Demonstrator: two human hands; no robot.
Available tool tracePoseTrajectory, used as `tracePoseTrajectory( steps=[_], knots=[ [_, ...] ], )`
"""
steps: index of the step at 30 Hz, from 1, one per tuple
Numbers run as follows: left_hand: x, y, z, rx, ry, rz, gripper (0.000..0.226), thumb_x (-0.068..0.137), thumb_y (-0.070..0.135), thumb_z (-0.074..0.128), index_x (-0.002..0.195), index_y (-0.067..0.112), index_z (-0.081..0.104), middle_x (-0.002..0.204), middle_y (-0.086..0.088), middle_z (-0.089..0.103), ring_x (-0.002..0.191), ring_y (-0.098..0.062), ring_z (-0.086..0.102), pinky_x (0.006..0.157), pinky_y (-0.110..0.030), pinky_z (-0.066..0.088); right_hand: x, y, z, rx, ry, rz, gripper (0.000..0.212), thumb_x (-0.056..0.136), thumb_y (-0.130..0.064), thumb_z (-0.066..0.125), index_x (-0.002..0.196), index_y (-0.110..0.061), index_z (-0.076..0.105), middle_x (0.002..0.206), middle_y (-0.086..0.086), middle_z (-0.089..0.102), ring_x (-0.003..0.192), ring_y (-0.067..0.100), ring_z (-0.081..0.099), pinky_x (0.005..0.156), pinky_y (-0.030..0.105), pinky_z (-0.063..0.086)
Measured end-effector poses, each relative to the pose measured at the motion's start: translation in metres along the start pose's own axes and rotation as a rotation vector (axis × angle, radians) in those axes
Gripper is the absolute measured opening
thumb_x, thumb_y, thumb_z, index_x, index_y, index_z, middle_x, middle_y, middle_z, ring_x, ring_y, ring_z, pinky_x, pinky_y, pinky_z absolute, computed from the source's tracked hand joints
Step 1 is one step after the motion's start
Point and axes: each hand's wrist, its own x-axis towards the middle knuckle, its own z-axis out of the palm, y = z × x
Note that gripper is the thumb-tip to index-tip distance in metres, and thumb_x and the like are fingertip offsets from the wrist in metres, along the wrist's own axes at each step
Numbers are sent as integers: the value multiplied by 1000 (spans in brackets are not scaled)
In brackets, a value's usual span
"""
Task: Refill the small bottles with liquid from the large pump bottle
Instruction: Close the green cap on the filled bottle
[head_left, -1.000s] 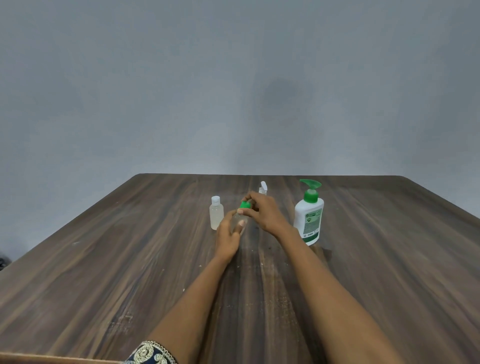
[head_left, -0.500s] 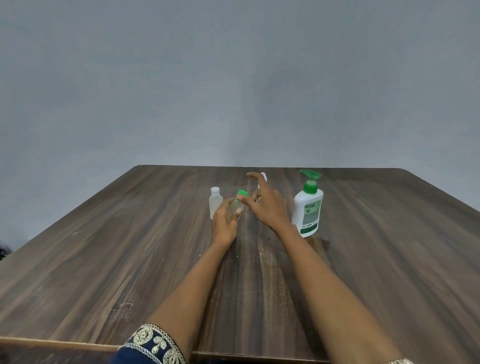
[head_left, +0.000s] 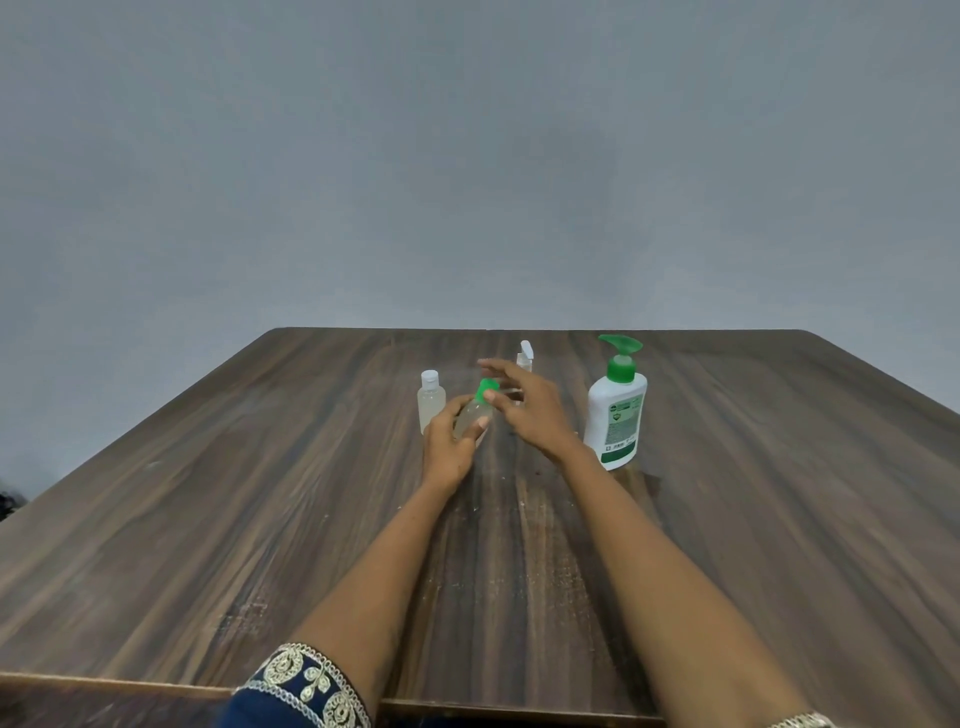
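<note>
My left hand (head_left: 451, 441) grips a small clear bottle with a green cap (head_left: 477, 408), tilted to the right above the table. My right hand (head_left: 530, 408) hovers just right of it, fingers spread; its thumb tip touches the green cap. A small clear bottle with a white cap (head_left: 431, 400) stands upright just left of my left hand. Behind my right hand, a third small bottle with a white flip top (head_left: 525, 355) is partly hidden. The large white pump bottle with a green pump (head_left: 616, 405) stands to the right.
Everything stands on a dark wooden table (head_left: 260, 519) whose near edge runs along the bottom of the view. A plain grey wall rises behind the far edge. A dark object (head_left: 8, 505) shows at the far left.
My right hand has let go of the green cap and spread its fingers. My left hand has tilted the green-capped bottle to the right. The camera has tipped upward slightly.
</note>
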Motion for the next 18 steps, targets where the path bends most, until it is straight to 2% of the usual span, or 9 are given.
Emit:
tracePoseTrajectory(
  steps=[2,4,6,10,12,14,16,18],
  knots=[
    [-1,1,1,-1,-9,2,26,87,15,62,112,11,60,100,4,61,95,-10,54,70,-10,37,0,-1,2,39,32,29,35,88,-13,67,122,-23,65,108,-2,66,100,10,62,91,25,50],
    [-1,1,2,2,-6,6,26,87,14,62,113,12,60,100,4,62,95,-11,55,70,-9,36,1,1,2,28,96,34,29,84,-22,74,112,-21,69,94,-2,67,83,5,61,79,20,49],
    [0,1,0,-1,9,10,26,87,14,63,113,11,61,100,3,63,95,-13,55,70,-10,36,1,2,1,61,96,45,31,81,-28,77,110,-19,68,93,0,66,80,5,58,74,16,47],
    [3,2,-1,-24,-68,-26,32,87,16,63,118,8,58,108,0,62,103,-15,55,81,-21,41,2,2,-2,182,-54,83,42,94,-11,61,134,-14,54,131,2,59,118,7,55,101,19,43],
    [2,5,1,-54,-123,-41,36,88,16,62,122,7,55,113,-3,61,107,-16,55,90,-28,43,3,0,-3,243,-86,102,38,95,-4,57,132,-9,55,129,6,61,119,11,58,102,21,45],
    [0,7,2,-60,-139,-57,37,88,16,61,123,8,54,113,-3,60,107,-15,54,92,-29,44,3,-3,-2,235,-46,111,31,91,-1,61,122,-2,63,118,13,67,106,14,64,92,15,48],
    [0,7,5,-41,-100,-70,34,87,15,63,120,9,57,112,-3,62,107,-16,56,92,-31,45,3,-6,-2,198,45,124,28,83,-3,72,111,0,68,107,15,69,86,7,63,77,8,48],
    [1,6,9,-20,-44,-95,34,84,15,66,117,10,60,112,-6,64,107,-18,57,94,-35,47,5,-7,3,138,134,144,31,73,-11,83,101,-3,71,93,8,70,77,5,61,70,12,49]
  ],
)
